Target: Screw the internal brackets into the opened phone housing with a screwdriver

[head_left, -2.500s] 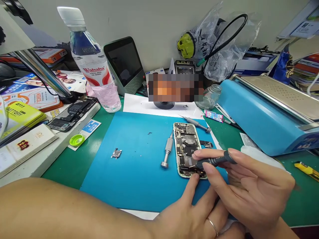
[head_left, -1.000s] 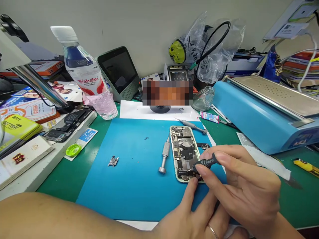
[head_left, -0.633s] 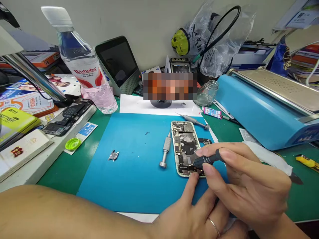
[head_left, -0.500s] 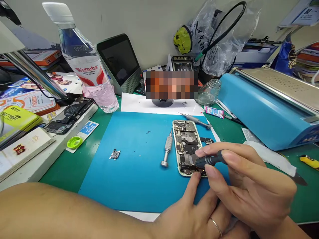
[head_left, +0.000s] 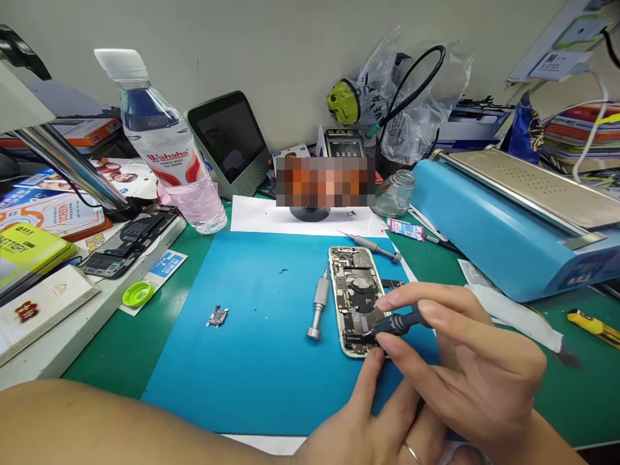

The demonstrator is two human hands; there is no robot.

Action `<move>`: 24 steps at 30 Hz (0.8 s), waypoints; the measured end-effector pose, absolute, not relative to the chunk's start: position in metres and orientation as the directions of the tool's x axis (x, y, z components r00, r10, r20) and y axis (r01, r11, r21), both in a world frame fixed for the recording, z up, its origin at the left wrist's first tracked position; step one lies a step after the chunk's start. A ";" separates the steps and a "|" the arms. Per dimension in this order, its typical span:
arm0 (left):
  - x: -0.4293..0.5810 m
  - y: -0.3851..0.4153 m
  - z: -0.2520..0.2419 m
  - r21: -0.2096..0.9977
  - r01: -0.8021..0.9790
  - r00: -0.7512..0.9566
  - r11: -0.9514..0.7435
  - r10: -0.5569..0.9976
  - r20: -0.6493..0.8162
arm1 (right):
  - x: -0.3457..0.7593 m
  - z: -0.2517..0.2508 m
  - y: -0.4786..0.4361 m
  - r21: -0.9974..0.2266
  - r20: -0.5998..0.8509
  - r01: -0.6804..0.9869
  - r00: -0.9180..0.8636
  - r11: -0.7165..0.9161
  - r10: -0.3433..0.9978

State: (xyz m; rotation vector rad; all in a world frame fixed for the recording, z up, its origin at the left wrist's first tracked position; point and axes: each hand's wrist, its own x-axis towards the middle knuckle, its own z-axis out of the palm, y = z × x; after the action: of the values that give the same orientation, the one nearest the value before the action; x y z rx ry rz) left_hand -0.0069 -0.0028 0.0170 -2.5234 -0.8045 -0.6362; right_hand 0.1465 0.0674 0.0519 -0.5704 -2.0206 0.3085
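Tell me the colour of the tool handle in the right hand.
The tool handle is dark grey, nearly black; head view shows it best.

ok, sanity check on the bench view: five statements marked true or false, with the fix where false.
1. The right hand holds a dark-handled precision tool over the opened phone. True.
2. The left hand has all its fingers bare. False: one wears a ring.
3. That hand's index fingertip is at the phone's near end. True.
4. A silver screwdriver lies on the blue mat, at the left of the picture from the phone. True.
5. It is the only one of its kind in view. False: a second silver screwdriver lies by the phone's far right corner.
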 end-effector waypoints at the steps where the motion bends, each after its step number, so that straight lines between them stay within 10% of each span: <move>1: -0.008 -0.003 0.017 -0.257 0.610 0.740 -0.750 0.423 0.522 | 0.146 0.052 0.067 -0.424 0.756 0.285 -0.412 0.860 0.509; 24: -0.009 -0.007 0.019 -0.194 0.583 0.748 -0.789 0.427 0.508 | 0.140 0.051 0.066 -0.509 0.747 0.245 -0.350 0.825 0.565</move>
State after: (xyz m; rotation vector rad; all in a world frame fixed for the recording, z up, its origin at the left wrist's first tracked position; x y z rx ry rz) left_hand -0.0085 -0.0071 0.0191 -2.6063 -0.7793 -0.6377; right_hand 0.1405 0.0659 0.0506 -0.6042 -1.9410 0.3763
